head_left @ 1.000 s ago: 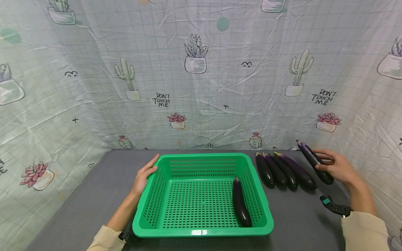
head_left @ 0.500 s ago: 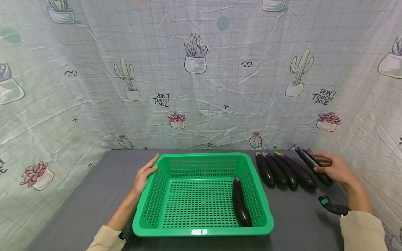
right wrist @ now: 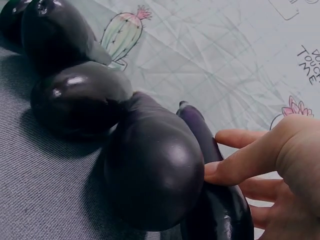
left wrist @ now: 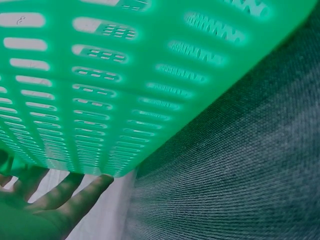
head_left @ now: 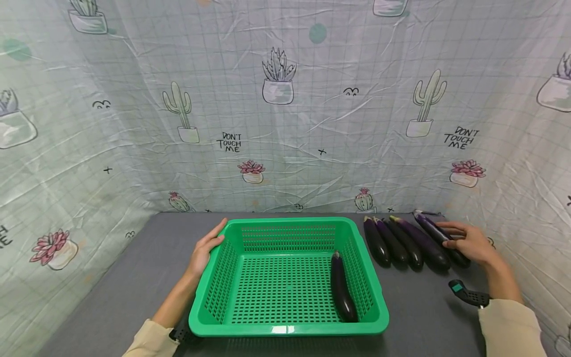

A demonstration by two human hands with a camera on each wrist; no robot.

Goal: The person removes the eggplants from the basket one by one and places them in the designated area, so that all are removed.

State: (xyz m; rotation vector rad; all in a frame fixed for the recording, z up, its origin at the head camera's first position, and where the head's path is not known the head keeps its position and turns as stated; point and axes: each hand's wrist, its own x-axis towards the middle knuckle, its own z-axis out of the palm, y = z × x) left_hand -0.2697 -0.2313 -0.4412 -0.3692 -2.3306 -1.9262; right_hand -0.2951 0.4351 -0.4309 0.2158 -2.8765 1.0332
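My left hand [head_left: 201, 252] grips the left rim of a green plastic basket [head_left: 285, 330], thumb over the edge. In the left wrist view its fingers [left wrist: 75, 197] lie against the outside of the slotted wall [left wrist: 125, 90]. A dark purple eggplant [head_left: 342, 292] lies inside the basket along its right wall. At the far right my right hand [head_left: 474, 244] pinches another eggplant [head_left: 433, 230] between thumb and fingers. In the right wrist view this held eggplant [right wrist: 222, 205] sits beside the row's nearest eggplant [right wrist: 155, 170], which partly covers it.
Several eggplants [head_left: 399, 243] lie side by side on the grey tabletop [head_left: 419, 307], just right of the basket. A cactus-print sheet [head_left: 285, 129] hangs behind the table and along both sides.
My right hand has moved left and lowered the held eggplant beside the row's rightmost one. The left hand and basket stay where they were.
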